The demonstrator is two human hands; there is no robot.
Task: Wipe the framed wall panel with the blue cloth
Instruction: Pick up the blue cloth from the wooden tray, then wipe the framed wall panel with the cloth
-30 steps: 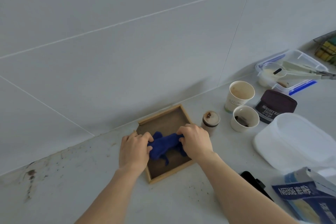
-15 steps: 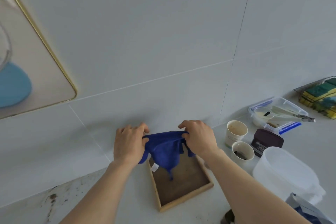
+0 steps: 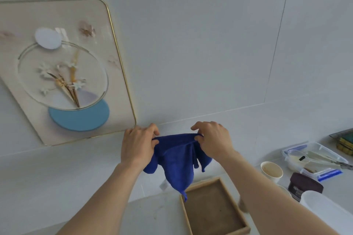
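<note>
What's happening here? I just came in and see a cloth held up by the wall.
A person holds the blue cloth stretched between the left hand and right hand, above a wooden tray. The framed wall panel hangs up-left, and the cloth isn't touching it, so wiping hasn't begun.

The dark jar (image 3: pixel 303 187) carries a pale label, seemingly printed, but too blurred to read.
</note>
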